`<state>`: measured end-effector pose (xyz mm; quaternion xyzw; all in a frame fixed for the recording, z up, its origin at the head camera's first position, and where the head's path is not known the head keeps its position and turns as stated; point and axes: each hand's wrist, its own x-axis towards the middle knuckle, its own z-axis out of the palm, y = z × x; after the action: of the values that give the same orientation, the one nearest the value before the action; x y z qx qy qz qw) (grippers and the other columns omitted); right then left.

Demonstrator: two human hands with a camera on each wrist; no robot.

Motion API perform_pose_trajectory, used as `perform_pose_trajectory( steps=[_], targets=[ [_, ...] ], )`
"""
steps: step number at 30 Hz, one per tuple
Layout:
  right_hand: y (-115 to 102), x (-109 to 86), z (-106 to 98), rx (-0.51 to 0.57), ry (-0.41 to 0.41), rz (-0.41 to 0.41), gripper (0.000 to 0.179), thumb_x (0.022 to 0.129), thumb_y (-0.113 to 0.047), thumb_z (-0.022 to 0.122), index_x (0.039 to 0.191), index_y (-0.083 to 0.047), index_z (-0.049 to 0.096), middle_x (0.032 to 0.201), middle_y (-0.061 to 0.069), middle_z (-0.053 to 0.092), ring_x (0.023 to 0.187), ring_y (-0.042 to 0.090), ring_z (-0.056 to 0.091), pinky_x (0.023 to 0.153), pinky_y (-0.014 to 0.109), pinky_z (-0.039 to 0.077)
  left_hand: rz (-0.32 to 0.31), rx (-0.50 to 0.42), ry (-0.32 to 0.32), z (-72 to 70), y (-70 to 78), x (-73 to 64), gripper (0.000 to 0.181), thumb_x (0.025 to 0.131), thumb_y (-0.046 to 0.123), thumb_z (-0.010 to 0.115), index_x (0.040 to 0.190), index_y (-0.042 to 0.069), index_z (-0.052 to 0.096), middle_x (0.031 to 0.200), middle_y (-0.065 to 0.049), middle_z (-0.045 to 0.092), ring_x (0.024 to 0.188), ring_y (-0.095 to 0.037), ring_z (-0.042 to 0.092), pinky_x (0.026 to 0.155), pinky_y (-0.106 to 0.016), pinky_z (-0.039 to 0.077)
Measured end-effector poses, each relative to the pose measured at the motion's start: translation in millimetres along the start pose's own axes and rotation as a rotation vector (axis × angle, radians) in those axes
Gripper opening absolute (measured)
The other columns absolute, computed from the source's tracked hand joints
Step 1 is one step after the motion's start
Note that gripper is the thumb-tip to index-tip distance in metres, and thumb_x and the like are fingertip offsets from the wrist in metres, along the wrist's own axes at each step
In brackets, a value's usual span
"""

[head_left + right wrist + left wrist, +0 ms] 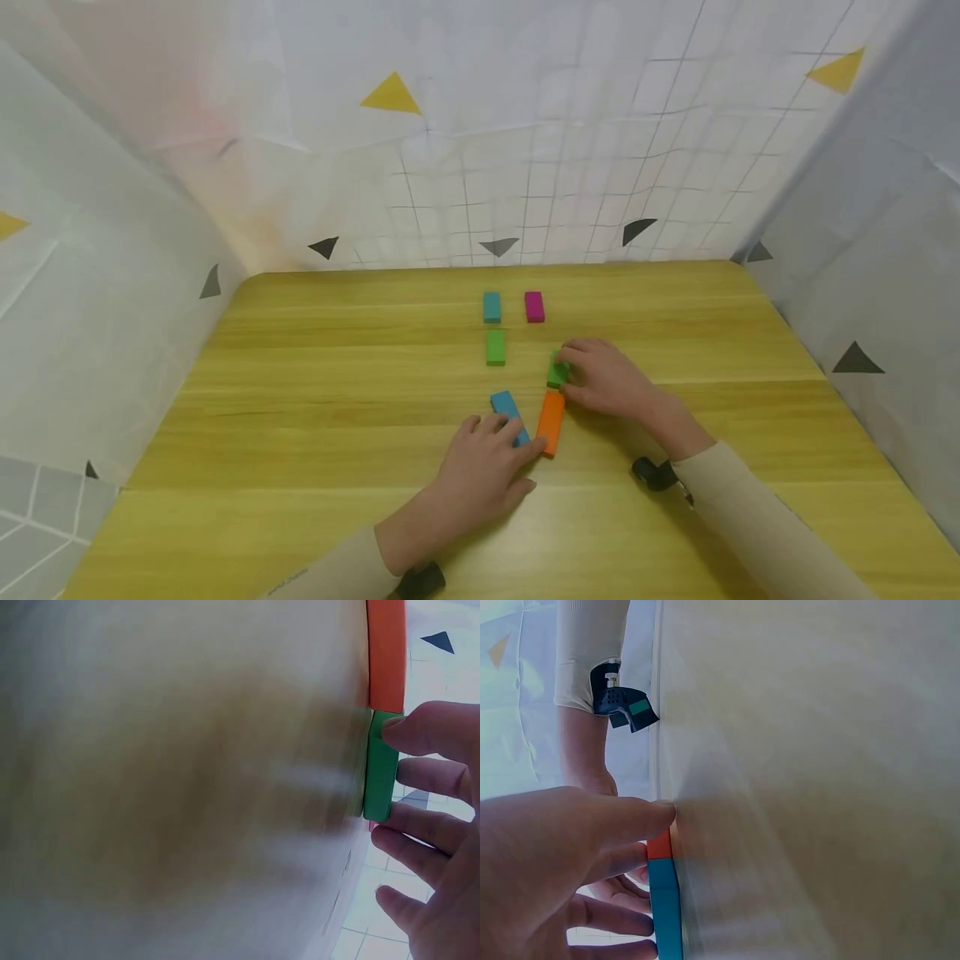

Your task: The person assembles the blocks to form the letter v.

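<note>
In the head view my left hand (483,467) rests over a blue block (510,414), its fingers fairly straight on the top. The index fingertip touches an orange block (551,425) beside it, while the thumb stays apart from both. My right hand (607,379) pinches a green block (556,373) by its ends, thumb at the near end and a finger at the far one. That green block lies on the table, end to end with the orange block (386,656) in the right wrist view. Part of the blue block is hidden under the left fingers.
Farther back on the wooden table (300,400) lie a second green block (496,347), a teal block (492,307) and a magenta block (534,307). White sheeting (480,167) with triangle marks rises behind the table and at both sides.
</note>
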<state>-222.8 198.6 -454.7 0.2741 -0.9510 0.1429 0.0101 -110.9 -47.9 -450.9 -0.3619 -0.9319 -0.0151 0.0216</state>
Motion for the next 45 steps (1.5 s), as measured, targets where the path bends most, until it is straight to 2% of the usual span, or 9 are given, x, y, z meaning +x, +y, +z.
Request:
perform_pose_trajectory(
  steps=[10,14,24,32,45],
  targets=[
    [2.5,-1.7,0.7,0.02,0.011,-0.002,0.035,0.084,-0.029,0.073,0.114,-0.012,0.069,0.129,0.012,0.063,0.114,0.032,0.059,0.107,0.056,0.041,0.003,0.011,0.001,-0.7,1.3,-0.4,0.052,0.093,0.055,0.06,0.141,0.037,0.053,0.129,0.003,0.059,0.125,-0.026,0.054,0.1,-0.053,0.047],
    [3.3,-1.8,-0.3,0.038,0.007,0.0,0.032,0.088,-0.028,0.069,0.115,-0.012,0.069,0.127,0.011,0.064,0.113,0.032,0.059,0.107,0.057,0.04,-0.002,0.014,0.002,-0.2,1.2,-0.1,0.052,0.093,0.055,0.06,0.141,0.038,0.053,0.13,0.003,0.059,0.126,-0.026,0.054,0.1,-0.053,0.047],
    [5.0,-4.2,-0.6,0.03,0.009,-0.014,0.032,0.094,-0.026,0.065,0.121,-0.011,0.068,0.133,0.014,0.062,0.123,0.036,0.056,0.111,0.06,0.036,-0.003,0.01,-0.022,-2.5,0.8,1.2,0.052,0.094,0.055,0.059,0.142,0.037,0.052,0.131,0.002,0.059,0.127,-0.026,0.053,0.103,-0.055,0.046],
    [4.3,-5.9,2.2,0.041,0.017,-0.012,0.029,0.093,-0.025,0.067,0.119,-0.012,0.068,0.131,0.013,0.062,0.122,0.036,0.056,0.11,0.06,0.037,-0.004,0.002,-0.049,-2.6,1.6,0.6,0.052,0.094,0.055,0.059,0.142,0.037,0.053,0.132,0.001,0.059,0.127,-0.026,0.053,0.103,-0.055,0.046],
    [2.7,-6.6,2.4,0.055,0.022,-0.02,0.027,0.092,-0.025,0.068,0.116,-0.013,0.07,0.129,0.011,0.063,0.119,0.033,0.058,0.108,0.058,0.04,-0.007,0.013,-0.012,-1.5,1.4,-1.1,0.052,0.093,0.055,0.06,0.141,0.037,0.054,0.13,0.002,0.06,0.126,-0.026,0.055,0.101,-0.054,0.047]
  ],
)
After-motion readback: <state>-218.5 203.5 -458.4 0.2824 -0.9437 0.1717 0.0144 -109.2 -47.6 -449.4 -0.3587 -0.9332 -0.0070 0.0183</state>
